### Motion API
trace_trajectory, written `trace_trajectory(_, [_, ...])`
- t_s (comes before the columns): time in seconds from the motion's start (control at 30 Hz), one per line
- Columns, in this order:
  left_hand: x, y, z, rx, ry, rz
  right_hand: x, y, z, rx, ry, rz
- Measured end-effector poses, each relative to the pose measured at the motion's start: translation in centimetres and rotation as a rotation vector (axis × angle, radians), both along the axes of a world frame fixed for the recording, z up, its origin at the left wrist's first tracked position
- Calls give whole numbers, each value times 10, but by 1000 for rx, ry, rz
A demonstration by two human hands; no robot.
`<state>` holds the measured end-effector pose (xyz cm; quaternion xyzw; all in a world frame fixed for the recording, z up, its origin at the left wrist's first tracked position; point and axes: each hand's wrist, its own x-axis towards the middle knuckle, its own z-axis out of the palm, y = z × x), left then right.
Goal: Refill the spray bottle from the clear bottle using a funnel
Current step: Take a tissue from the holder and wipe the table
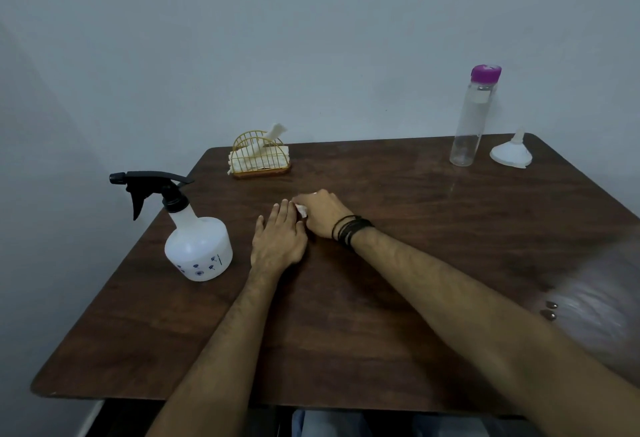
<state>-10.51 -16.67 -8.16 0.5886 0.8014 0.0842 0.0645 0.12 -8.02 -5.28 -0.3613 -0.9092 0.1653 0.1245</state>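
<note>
1. Spray bottle (pixel 198 244): upright near the left edge of the desk (pixel 381 298), black trigger head screwed on. Liquid level cannot be read through the white body.
2. Clear bottle (pixel 470 121): upright at the far right of the desk, purple cap on, apparently empty or nearly so.
3. Funnel (pixel 511 154): rests mouth-down just right of the clear bottle, spout up. It is well apart from the spray bottle.
4. Right hand (pixel 320 214): at mid-desk, fingers curled over a small white tissue (pixel 302 210), pressing it onto the surface.
5. Left hand (pixel 278 239): flat on the desk just beside the right hand, fingers straight and loosely together, holding nothing.
6. Wire napkin holder (pixel 258 156): at the far edge, stocked with tissues.
7. Assessment: the step in hand appears to be wiping the desk; with both bottles capped and the funnel set aside, pouring looks either finished or not started.
8. Next move, as judged: dispose of the tissue, which calls for lifting it clear without brushing the spray bottle.
</note>
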Motion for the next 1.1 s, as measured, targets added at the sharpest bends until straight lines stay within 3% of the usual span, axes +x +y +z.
trace_trajectory(0.2, [0,3,-3,-1,10,6,50,-16,-16,116,72,170])
trace_trajectory(0.57, [0,1,3,-44,-7,7,100,78,0,17,-105,-252])
trace_trajectory(0.7, [2,3,1,-22,10,22,129,34,-6,31,-16,-228])
trace_trajectory(0.9, [6,4,1,-22,25,38,122,-65,-5,70,117,9])
trace_trajectory(1.0, [5,2,3,-24,22,33,106,-72,-1,-63,151,97])
trace_trajectory(1.1, [4,1,4,-31,20,22,97,-44,11,-414,368,-23])
